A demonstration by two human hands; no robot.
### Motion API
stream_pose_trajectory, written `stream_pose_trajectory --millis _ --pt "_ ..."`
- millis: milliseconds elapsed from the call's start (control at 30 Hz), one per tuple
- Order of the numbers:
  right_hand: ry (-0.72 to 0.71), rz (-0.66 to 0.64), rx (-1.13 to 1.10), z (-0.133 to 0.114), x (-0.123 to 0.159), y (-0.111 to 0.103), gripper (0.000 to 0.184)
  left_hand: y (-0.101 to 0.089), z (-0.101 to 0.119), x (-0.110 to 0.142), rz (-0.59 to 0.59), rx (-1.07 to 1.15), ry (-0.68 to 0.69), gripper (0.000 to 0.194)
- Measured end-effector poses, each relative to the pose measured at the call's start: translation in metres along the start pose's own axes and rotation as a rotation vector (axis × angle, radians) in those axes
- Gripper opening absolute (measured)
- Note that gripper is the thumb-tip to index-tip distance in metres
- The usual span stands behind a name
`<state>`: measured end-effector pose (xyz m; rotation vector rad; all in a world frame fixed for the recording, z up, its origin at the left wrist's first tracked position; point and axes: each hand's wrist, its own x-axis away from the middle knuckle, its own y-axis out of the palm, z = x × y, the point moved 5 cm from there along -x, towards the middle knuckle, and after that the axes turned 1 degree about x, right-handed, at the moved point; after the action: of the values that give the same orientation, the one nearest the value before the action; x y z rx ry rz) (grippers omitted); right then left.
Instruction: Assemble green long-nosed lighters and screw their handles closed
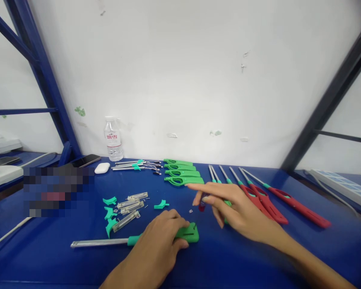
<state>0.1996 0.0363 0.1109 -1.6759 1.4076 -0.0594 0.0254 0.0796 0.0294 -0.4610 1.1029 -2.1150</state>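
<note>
My left hand (pixel 161 241) is wrapped round a long-necked utility lighter (pixel 189 233) with a green handle. The lighter lies on the blue table, its metal tube pointing left; my palm covers its middle. To the right, my right hand (pixel 236 204) is raised slightly, index finger stretched left. Thumb and fingers pinch a small dark red and purple piece (pixel 202 202), mostly hidden, so its kind is unclear. Below that hand lies a tiny metal piece (pixel 190 211). A teal trigger (pixel 161 204) rests between the hands, and clear fuel tanks (pixel 129 220) lie with more triggers (pixel 110 212) farther left.
Green handle shells (pixel 183 174) line up near the wall. Metal tubes with wires (pixel 135 165) lie beside them. Red-handled lighters (pixel 301 208) fan out at the right. A water bottle (pixel 113 140), a white case (pixel 102 168) and a phone (pixel 86 160) stand or lie back left.
</note>
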Motion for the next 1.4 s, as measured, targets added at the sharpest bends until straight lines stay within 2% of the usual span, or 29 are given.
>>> stream_pose_trajectory --millis 67,167,367,500,633,800,867,933,1033,1100,1233,1267,1400 --pt "-0.005 0.072 0.045 0.004 0.0 0.0 0.027 0.0 0.0 0.0 -0.003 0.0 -0.002 0.04" --pt "0.009 0.103 0.069 0.007 0.002 0.003 0.033 -0.001 0.001 0.001 -0.011 0.0 -0.013 0.04" --pt "0.136 -0.057 -0.138 -0.001 0.004 0.002 0.044 -0.003 0.005 0.001 -0.02 0.005 -0.029 0.04" --pt "0.233 -0.134 -0.386 0.013 0.003 0.002 0.043 -0.004 0.005 0.001 -0.027 0.006 -0.034 0.038" --pt "0.26 -0.205 -0.523 0.025 0.002 0.007 0.041 -0.003 0.004 0.0 -0.031 0.009 -0.035 0.039" --pt "0.267 -0.203 -0.601 0.022 -0.002 0.014 0.061 -0.002 0.001 0.001 -0.032 0.013 -0.031 0.035" --pt "0.283 -0.161 -0.603 0.022 -0.003 0.015 0.055 -0.001 0.0 0.001 -0.031 0.014 -0.023 0.035" --pt "0.306 -0.096 -0.595 0.024 -0.002 0.014 0.039 -0.001 0.0 0.001 -0.031 0.012 -0.02 0.036" --pt "0.331 -0.014 -0.598 0.025 0.0 0.012 0.039 -0.001 0.001 0.0 -0.038 0.005 -0.032 0.038" --pt "0.331 -0.008 -0.607 0.024 0.002 0.012 0.041 -0.001 0.001 0.0 -0.043 0.0 -0.041 0.039" --pt "0.31 -0.084 -0.606 0.019 0.002 0.013 0.028 -0.002 0.002 0.0 -0.041 -0.003 -0.046 0.039" --pt "0.302 -0.111 -0.607 0.019 0.002 0.014 0.029 -0.002 0.002 0.0 -0.04 -0.002 -0.048 0.039" --pt "0.273 -0.16 -0.634 0.022 0.001 0.015 0.057 -0.003 0.002 0.001 -0.045 0.004 -0.051 0.037"
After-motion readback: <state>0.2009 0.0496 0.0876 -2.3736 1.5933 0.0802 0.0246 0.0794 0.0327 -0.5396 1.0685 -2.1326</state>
